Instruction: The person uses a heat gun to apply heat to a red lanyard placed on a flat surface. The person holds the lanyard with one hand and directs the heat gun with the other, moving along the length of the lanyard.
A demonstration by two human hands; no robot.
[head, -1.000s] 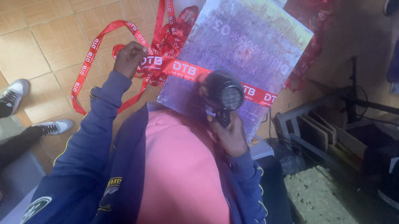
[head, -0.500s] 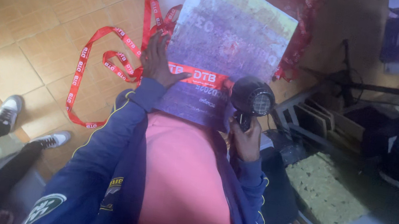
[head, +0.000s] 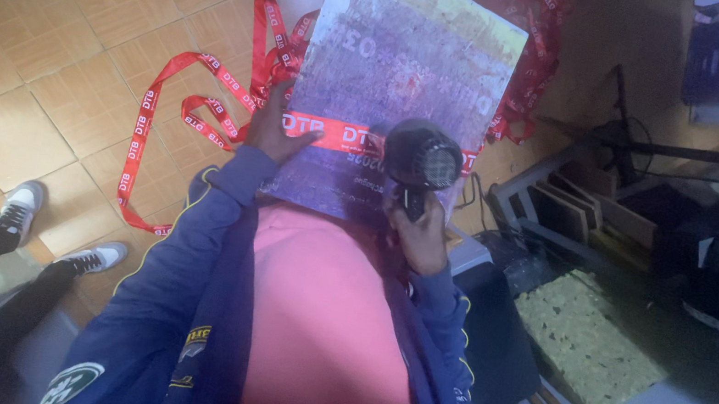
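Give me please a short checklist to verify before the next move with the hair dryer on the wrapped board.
1. Right hand grips the black hair dryer: ok.
2. Left hand presses the red ribbon on the wrapped board: ok.
3. Ribbon lies flat across the board: ok.
4. Dryer running: cannot tell.
5. Loose ribbon loops on the tiled floor near another person's shoes: not ok.

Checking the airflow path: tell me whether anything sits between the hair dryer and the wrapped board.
Nothing visible does. The black hair dryer in the right hand points straight at the plastic-wrapped board; the left hand presses the red ribbon off to the side.
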